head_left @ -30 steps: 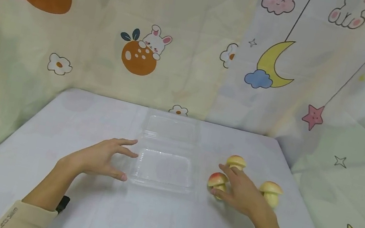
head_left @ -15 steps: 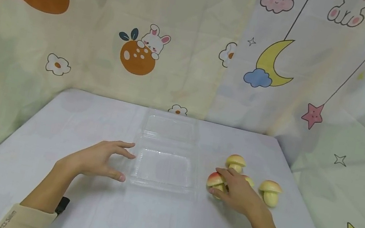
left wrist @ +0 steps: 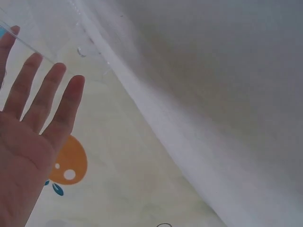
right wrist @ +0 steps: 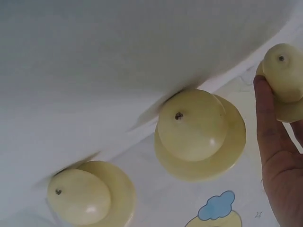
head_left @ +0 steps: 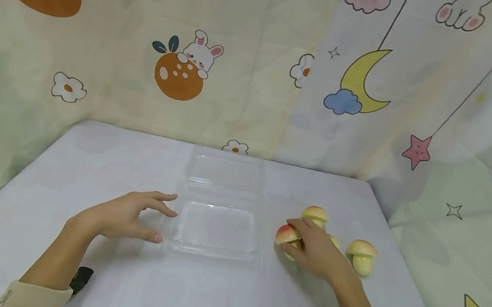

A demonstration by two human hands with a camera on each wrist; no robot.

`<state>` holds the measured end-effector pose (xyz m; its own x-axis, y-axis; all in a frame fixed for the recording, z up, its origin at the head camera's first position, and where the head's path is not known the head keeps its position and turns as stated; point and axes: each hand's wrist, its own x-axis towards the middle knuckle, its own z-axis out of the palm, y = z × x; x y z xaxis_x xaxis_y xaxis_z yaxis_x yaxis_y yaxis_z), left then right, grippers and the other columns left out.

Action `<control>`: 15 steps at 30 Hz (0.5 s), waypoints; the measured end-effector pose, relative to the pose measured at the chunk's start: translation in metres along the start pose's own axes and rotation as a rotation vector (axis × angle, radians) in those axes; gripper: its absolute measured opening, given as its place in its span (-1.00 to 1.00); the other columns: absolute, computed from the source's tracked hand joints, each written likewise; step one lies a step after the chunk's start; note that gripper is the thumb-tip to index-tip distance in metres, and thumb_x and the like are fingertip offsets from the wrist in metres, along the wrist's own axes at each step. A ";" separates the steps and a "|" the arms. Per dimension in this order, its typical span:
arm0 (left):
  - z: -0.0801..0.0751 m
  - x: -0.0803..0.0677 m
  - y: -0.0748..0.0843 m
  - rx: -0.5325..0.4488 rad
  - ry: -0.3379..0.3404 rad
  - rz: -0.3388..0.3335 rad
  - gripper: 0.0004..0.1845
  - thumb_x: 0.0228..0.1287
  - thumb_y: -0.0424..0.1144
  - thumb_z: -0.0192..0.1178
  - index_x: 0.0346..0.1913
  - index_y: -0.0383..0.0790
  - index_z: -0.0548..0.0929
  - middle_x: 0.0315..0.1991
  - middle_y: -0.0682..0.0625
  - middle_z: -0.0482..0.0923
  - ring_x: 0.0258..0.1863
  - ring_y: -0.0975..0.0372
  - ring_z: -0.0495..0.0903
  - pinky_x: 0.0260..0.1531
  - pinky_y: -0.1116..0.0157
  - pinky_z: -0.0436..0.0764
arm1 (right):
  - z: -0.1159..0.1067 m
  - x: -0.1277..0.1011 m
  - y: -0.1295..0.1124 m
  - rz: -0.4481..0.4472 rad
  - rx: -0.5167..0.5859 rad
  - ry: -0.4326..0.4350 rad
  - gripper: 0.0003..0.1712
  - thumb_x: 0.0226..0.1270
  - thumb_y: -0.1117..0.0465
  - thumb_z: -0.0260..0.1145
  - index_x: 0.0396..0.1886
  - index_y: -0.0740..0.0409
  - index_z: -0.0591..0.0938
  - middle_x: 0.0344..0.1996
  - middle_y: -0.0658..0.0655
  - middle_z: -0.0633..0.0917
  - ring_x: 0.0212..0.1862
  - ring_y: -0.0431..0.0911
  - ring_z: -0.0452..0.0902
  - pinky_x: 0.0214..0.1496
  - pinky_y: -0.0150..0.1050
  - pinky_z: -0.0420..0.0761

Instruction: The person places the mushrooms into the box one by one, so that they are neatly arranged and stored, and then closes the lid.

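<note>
Right hand (head_left: 315,249) has tightened, now pinching the red-capped mushroom (head_left: 286,235), so grasp seems made; left hand (head_left: 118,218) unchanged, fingers apart.

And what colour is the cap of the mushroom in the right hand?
The cap is red, fading to pale yellow; head view's best.

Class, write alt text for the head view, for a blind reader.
A person's right hand pinches a red-capped mushroom-shaped piece beside similar pieces; the left hand is spread beside an open, clear container on a white table.
</note>
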<state>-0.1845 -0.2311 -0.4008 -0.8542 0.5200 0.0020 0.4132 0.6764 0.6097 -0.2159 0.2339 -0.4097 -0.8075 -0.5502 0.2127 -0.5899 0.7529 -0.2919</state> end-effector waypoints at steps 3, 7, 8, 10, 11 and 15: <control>-0.001 0.001 0.001 -0.011 0.002 -0.001 -0.40 0.12 0.20 0.49 0.21 0.08 0.70 0.54 -0.01 0.31 0.53 -0.11 0.25 0.39 -0.23 0.32 | -0.006 0.004 0.001 0.024 0.065 0.022 -0.36 0.38 0.01 0.44 0.31 0.27 0.55 0.05 0.10 0.66 -0.15 -0.07 0.61 -0.05 -0.10 0.65; -0.001 0.001 0.003 -0.034 -0.004 -0.022 -0.43 0.11 0.15 0.52 0.18 0.09 0.70 0.55 -0.01 0.30 0.52 -0.12 0.25 0.38 -0.24 0.32 | -0.014 0.010 0.002 0.052 0.155 0.043 -0.35 0.42 -0.03 0.41 0.35 0.23 0.52 0.07 0.07 0.64 -0.20 -0.18 0.58 -0.10 -0.24 0.65; -0.001 0.001 0.003 -0.035 -0.005 -0.027 -0.43 0.10 0.15 0.53 0.17 0.10 0.70 0.55 0.00 0.30 0.52 -0.11 0.26 0.38 -0.23 0.32 | -0.016 0.011 0.002 0.059 0.172 0.049 -0.35 0.43 -0.03 0.41 0.36 0.22 0.52 0.09 0.07 0.64 -0.17 -0.18 0.59 -0.08 -0.24 0.65; -0.001 0.000 0.003 -0.031 -0.006 -0.022 -0.43 0.10 0.16 0.53 0.17 0.09 0.71 0.54 -0.02 0.30 0.51 -0.12 0.27 0.36 -0.24 0.34 | -0.020 0.015 0.002 0.068 0.201 0.068 -0.35 0.42 -0.03 0.42 0.37 0.19 0.52 0.11 0.08 0.65 -0.14 -0.16 0.62 -0.06 -0.23 0.67; -0.001 0.000 0.002 -0.029 -0.005 -0.018 -0.43 0.10 0.16 0.52 0.17 0.09 0.71 0.54 -0.02 0.30 0.50 -0.12 0.29 0.36 -0.23 0.35 | -0.022 0.017 0.002 0.069 0.215 0.079 -0.34 0.41 -0.02 0.43 0.37 0.18 0.52 0.11 0.08 0.66 -0.13 -0.15 0.64 -0.05 -0.21 0.69; -0.002 0.001 0.002 -0.026 -0.004 0.000 -0.45 0.10 0.15 0.52 0.15 0.09 0.70 0.53 -0.04 0.31 0.48 -0.15 0.31 0.34 -0.25 0.36 | -0.025 0.025 0.000 0.052 0.270 0.103 -0.34 0.38 0.02 0.46 0.38 0.16 0.51 0.12 0.08 0.66 -0.12 -0.12 0.73 -0.04 -0.20 0.73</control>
<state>-0.1855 -0.2301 -0.3981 -0.8526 0.5225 -0.0013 0.4051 0.6626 0.6300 -0.2358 0.2294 -0.3810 -0.8407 -0.4633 0.2802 -0.5372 0.6485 -0.5394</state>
